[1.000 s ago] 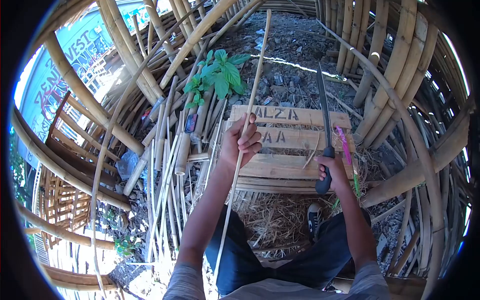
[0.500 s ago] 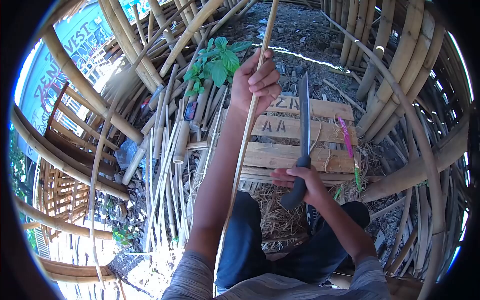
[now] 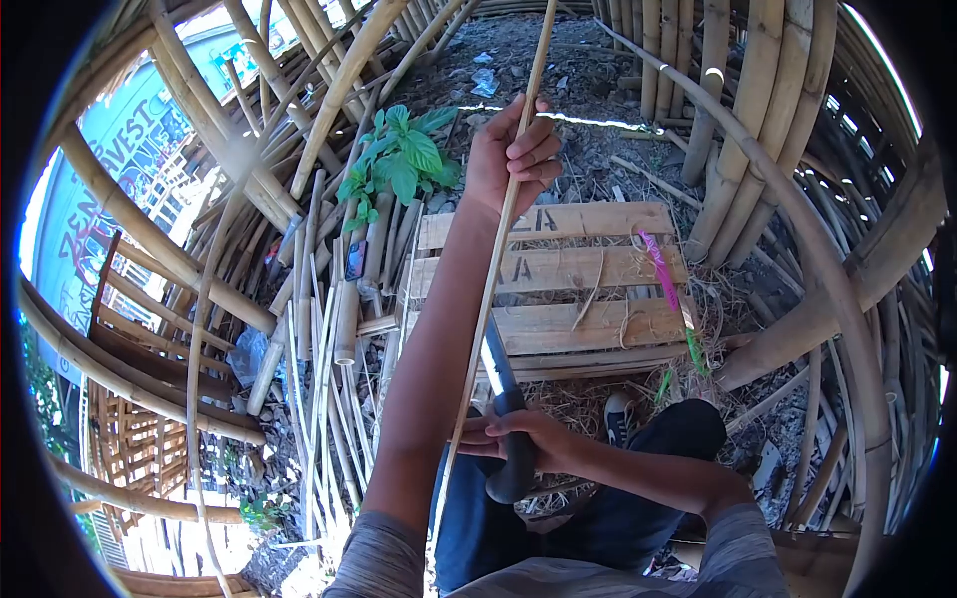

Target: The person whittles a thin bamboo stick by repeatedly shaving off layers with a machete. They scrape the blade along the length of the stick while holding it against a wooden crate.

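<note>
My left hand (image 3: 510,151) is stretched far forward and grips a long thin bamboo strip (image 3: 485,309), which runs from the top of the view down past my left arm. My right hand (image 3: 528,439) is close to my body and holds a large knife (image 3: 504,419) by its dark handle. The blade (image 3: 494,367) points up and lies against the lower part of the strip, beside my left forearm. My knees in dark trousers are below the hands.
A wooden pallet (image 3: 588,319) with stencilled letters lies ahead, with a pink and green cord (image 3: 666,284) on it. Cut bamboo sticks (image 3: 329,329) are piled at left near a green plant (image 3: 399,164). Thick bamboo poles (image 3: 738,149) curve around at right. My shoe (image 3: 620,414) rests on dry shavings.
My right hand has drawn the knife from over the pallet back toward my body and left, up against the strip. My left hand slid further up the strip.
</note>
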The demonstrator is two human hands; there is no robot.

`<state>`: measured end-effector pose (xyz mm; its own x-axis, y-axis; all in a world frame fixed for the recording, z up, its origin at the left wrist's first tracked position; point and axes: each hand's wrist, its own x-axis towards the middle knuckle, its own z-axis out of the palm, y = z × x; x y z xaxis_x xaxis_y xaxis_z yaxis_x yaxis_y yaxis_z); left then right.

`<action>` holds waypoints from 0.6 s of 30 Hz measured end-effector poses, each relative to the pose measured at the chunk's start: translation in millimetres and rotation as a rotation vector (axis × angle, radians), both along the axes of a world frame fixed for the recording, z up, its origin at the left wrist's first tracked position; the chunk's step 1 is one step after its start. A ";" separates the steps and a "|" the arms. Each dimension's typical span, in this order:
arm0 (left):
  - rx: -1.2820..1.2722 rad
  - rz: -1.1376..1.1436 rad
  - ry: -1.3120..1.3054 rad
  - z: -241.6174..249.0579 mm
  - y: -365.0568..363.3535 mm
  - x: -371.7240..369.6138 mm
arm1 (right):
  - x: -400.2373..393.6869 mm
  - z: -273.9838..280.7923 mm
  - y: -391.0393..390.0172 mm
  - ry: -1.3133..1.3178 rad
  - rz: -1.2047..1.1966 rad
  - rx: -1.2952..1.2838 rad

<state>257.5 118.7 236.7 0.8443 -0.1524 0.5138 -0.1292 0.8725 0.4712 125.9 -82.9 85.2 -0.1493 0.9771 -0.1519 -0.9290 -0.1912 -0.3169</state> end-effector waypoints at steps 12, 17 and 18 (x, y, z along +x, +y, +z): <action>0.161 0.215 0.173 -24.8 -0.5 -17.3 | 36.2 8.8 1.9 0.042 -0.205 0.141; 0.118 0.191 0.172 -23.5 1.4 -19.5 | 46.0 6.7 5.4 -0.003 -0.280 0.152; 0.126 0.187 0.160 -21.3 -1.4 -18.4 | 41.1 -0.2 6.6 0.011 -0.247 0.120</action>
